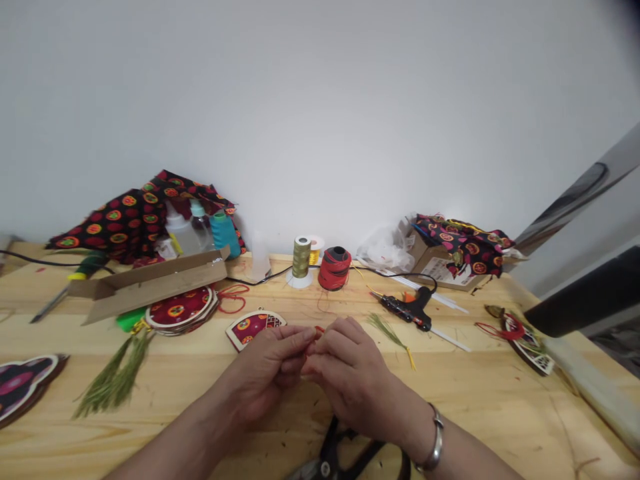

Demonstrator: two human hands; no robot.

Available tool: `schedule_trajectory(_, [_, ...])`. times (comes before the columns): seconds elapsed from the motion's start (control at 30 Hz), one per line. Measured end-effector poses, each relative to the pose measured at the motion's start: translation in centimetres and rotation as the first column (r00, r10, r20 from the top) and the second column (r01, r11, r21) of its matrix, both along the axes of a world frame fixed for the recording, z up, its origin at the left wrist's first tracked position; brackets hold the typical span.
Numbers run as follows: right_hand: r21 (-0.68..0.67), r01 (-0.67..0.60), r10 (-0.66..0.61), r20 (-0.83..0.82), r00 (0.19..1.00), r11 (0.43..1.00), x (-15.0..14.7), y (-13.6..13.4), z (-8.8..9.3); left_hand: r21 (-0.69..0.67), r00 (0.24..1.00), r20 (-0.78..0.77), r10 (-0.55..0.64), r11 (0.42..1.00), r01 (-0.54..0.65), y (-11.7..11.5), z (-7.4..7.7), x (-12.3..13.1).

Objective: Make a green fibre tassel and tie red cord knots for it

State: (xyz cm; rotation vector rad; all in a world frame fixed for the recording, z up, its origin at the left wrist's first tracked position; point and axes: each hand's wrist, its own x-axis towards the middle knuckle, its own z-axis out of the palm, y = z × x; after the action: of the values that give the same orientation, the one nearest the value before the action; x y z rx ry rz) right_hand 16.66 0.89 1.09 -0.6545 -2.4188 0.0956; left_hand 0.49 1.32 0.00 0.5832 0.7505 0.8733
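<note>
My left hand and my right hand meet over the middle of the table, fingers pinched close together. A short bit of red cord shows between the fingertips; the rest of it is hidden by the fingers. Just behind my left hand lies a fan-shaped ornament with patterned fabric in a pale wooden frame. Under my right wrist are black-handled scissors, partly covered. To the right of my right hand rests a loose green tassel with a yellow tie.
Behind my hands stand an olive thread spool and a red thread cone. A black glue gun with a cord lies at right. At left are a cardboard tray, round fabric ornaments with a green tassel, and a screwdriver.
</note>
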Motion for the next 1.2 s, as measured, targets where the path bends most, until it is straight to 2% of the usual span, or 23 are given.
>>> schedule_trajectory(0.2, [-0.011, -0.036, 0.036, 0.053, 0.998, 0.999, -0.3, -0.1, 0.3, -0.018, 1.000, 0.012, -0.005, 1.000, 0.005, 0.3, -0.4, -0.2])
schedule_trajectory(0.37, [-0.045, -0.134, 0.138, 0.087, 0.987, 0.990, -0.7, -0.3, 0.3, -0.059, 1.000, -0.009, 0.019, 0.998, -0.019, 0.4, -0.4, -0.2])
schedule_trajectory(0.67, [-0.205, -0.216, 0.239, 0.098, 0.966, 0.955, -0.9, -0.9, 0.8, -0.055, 0.998, -0.031, 0.048, 0.997, -0.049, 0.5, -0.7, -0.5])
schedule_trajectory(0.83, [-0.338, -0.268, 0.313, 0.084, 0.946, 0.902, -0.9, -1.0, 0.6, -0.037, 0.993, -0.085, 0.082, 0.996, -0.086, 0.7, -0.6, -0.5])
schedule_trajectory(1.03, [-0.465, -0.372, 0.463, 0.096, 0.881, 0.804, -1.0, -1.1, -0.2, -0.037, 0.987, -0.123, 0.101, 0.994, -0.106, 0.8, -0.8, -0.6])
schedule_trajectory(1.2, [-0.511, -0.376, 0.498, 0.120, 0.859, 0.773, -1.1, -1.2, -0.5, -0.022, 0.985, -0.131, 0.110, 0.993, -0.114, 1.0, -0.9, -0.6])
